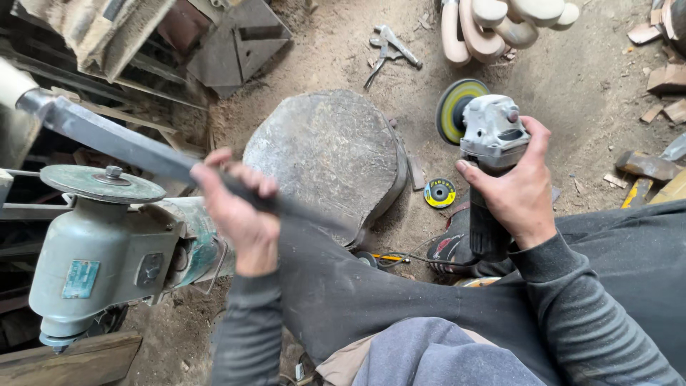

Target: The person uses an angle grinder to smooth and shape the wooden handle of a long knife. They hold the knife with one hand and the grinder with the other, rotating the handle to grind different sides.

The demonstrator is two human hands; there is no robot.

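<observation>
Item: long flat dark steel bar [136, 146], clamped in my left hand [239, 207], axis running upper-left to lower-right. Right hand [518, 189] wrapped around grey angle grinder [489, 143], yellow-green disc [451, 111] well right of the bar.

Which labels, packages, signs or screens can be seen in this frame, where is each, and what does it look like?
Worn rectangular teal-blue label plate: on the side of the grey-green bench machine's housing, lower left.
Round yellow and black label: on the small loose disc lying on the dirt floor, below the grey angle grinder.
No packages, signs or screens.
</observation>
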